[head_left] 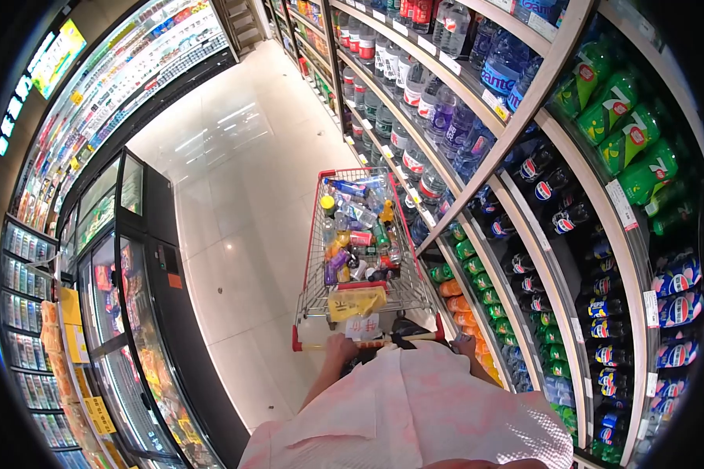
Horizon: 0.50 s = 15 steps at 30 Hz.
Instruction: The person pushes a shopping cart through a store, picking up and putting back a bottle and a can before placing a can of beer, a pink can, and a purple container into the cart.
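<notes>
The person is wearing a loose, whitish top [422,406] that is showing faint, blotchy pink patches. A seam [403,379] is running down its front, and small bright speckles are dotting its lower right side. Both forearms [326,377] are showing bare.

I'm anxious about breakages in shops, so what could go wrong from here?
The cart is close beside the right-hand shelves, so drifting that way might knock bottles. Its own bottles lie jumbled, so a sudden stop could make them roll together. The right hand is near the shelf side and might get bumped or pinched.
</notes>
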### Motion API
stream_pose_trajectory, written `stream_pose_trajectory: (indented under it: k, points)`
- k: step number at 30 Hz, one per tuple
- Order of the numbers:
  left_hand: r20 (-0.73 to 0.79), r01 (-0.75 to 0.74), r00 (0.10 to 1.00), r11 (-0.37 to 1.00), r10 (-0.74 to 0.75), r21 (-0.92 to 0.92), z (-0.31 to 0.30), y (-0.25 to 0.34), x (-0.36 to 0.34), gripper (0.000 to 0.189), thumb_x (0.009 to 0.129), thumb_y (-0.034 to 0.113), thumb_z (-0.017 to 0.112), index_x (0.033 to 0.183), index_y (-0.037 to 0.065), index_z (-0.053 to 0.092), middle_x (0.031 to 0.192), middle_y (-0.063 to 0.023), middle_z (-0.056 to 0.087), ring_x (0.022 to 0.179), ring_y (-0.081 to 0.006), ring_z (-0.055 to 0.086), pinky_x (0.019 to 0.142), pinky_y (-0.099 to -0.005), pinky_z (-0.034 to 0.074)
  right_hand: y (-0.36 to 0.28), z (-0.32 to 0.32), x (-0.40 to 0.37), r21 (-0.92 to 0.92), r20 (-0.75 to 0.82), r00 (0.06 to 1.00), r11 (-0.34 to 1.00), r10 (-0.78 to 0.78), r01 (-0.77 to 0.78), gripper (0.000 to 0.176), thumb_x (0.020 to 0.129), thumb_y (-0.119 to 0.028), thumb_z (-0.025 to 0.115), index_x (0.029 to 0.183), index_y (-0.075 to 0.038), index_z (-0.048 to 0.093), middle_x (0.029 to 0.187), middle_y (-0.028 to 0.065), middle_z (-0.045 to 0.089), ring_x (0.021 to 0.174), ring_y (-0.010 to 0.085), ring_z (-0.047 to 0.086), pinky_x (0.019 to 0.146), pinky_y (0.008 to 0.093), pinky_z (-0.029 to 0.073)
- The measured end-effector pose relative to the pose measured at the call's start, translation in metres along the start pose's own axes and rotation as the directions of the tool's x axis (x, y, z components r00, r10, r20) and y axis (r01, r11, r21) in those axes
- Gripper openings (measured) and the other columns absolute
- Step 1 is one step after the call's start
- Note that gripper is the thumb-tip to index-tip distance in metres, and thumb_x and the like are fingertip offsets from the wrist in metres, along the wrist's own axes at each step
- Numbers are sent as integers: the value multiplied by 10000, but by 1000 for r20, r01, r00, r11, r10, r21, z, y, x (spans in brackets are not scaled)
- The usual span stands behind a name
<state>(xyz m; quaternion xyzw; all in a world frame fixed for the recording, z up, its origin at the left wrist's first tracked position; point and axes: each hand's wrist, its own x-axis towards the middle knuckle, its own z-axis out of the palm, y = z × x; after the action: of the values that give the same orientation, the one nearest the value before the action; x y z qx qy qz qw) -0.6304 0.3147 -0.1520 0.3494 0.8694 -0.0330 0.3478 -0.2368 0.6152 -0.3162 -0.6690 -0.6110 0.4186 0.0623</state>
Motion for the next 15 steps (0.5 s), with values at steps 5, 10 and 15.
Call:
stream_pose_trajectory:
  k: [5, 10, 15]
  points:
    - [9, 5, 1000, 1000, -5, -6, 2, 2, 17, 314, 807, 322, 683, 963, 87, 821, 987, -190, 769, 963, -356, 751, 846, -448, 587, -74, -24, 8, 168, -35, 994, 980, -102, 106, 618, 668, -250, 965, 1109, -24, 596, 1017, 76, 663, 894, 197, 644, 802, 366, 539]
    - [35, -18, 999, 1000, 18, 6, 4, 6, 28, 327, 810, 351, 702, 985, 102, 823, 989, -187, 766, 959, -356, 749, 846, -445, 584, -232, -65, -12, 531, -36, 969, 817, -243, 225, 313, 900, -234, 825, 1099, -91, 631, 969, 28, 672, 838, 135, 648, 776, 295, 528]
    - [-4, -8, 1000, 1000, 8, -30, 0, 14, 38, 348, 846, 395, 686, 982, 104, 816, 1001, -205, 759, 959, -368, 745, 827, -466, 581, -375, -91, -22, 872, 303, 824, 488, -479, -37, 211, 1065, -259, 633, 1189, -92, 596, 1015, 76, 694, 844, 183, 688, 746, 325, 572]
